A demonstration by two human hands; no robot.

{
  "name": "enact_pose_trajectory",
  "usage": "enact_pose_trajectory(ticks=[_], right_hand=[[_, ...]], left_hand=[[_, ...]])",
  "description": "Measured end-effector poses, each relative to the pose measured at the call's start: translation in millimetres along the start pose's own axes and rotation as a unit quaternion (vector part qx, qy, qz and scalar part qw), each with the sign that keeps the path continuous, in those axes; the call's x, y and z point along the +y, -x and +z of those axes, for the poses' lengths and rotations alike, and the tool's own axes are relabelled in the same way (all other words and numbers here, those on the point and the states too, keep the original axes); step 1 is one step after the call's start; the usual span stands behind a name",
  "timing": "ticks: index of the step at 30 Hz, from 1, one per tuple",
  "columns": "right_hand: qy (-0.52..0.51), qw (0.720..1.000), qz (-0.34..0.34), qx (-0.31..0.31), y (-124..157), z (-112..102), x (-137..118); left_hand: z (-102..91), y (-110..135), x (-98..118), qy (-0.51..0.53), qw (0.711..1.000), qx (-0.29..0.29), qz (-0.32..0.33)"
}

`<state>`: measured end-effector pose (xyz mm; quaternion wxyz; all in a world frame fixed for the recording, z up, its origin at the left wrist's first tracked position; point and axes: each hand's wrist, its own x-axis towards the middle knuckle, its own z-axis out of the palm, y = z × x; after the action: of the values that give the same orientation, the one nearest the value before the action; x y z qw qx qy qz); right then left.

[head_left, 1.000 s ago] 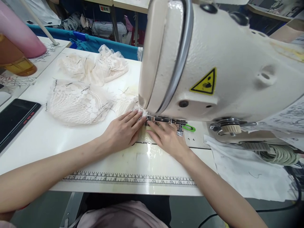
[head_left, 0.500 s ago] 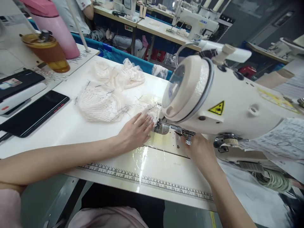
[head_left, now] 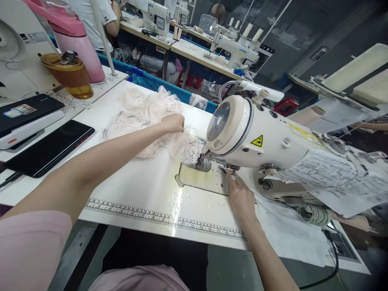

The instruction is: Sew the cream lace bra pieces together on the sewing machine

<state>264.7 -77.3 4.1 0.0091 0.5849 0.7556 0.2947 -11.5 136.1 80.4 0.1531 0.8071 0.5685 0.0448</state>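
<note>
Pale pink lace fabric (head_left: 142, 107) lies bunched on the white table, and one piece of it runs to the needle area of a sewing machine (head_left: 228, 125). My left hand (head_left: 174, 122) is closed at the fabric's far side, gripping the lace, with the fingertips turned out of sight. Beside the metal needle plate, below the machine head, rests my right hand (head_left: 241, 196). Its fingers are closed, and a small dark pointed tool (head_left: 222, 169) sticks out from them; the rest of the tool is hidden.
A black phone (head_left: 50, 147) lies at left, near another dark device (head_left: 28, 109). Behind them stand an amber cup (head_left: 71, 76) and a pink bottle (head_left: 80, 50). A printed ruler (head_left: 163, 218) follows the front edge. Paper sheets (head_left: 330, 169) hang on the machine's right.
My left hand has left its flat position beside the needle, moved away up the table and closed on the lace. My right hand stays by the needle plate. The view has shifted.
</note>
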Motion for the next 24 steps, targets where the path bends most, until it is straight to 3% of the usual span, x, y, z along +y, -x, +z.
enact_pose_trajectory(ticks=[2, 5, 7, 9, 11, 16, 21, 24], right_hand=[[-0.001, 1.0, 0.002, 0.001, 0, -2, -1], [-0.018, 1.0, 0.003, 0.005, -1, -6, -4], [-0.045, 0.999, 0.013, -0.006, -2, -9, -5], [-0.078, 0.996, 0.035, -0.027, -2, -10, -7], [-0.096, 0.993, 0.048, -0.039, -2, -9, -9], [-0.107, 0.992, 0.053, -0.037, -1, -5, -8], [-0.11, 0.988, 0.105, -0.004, 1, -19, -11], [-0.19, 0.973, 0.131, 0.03, 5, -38, -25]], left_hand=[[-3.7, 21, 2, 0.025, 0.999, 0.029, 0.032], [1.4, 74, 4, 0.046, 0.99, 0.072, 0.111], [15.1, 117, 2, -0.001, 0.962, 0.153, 0.225], [34.2, 158, -1, -0.065, 0.922, 0.161, 0.346], [53.8, 189, -3, -0.087, 0.892, 0.18, 0.405], [81.7, 225, -10, -0.018, 0.882, 0.212, 0.42], [77.9, 233, -20, -0.029, 0.906, 0.196, 0.375], [78.9, 232, -12, -0.038, 0.906, 0.205, 0.37]])
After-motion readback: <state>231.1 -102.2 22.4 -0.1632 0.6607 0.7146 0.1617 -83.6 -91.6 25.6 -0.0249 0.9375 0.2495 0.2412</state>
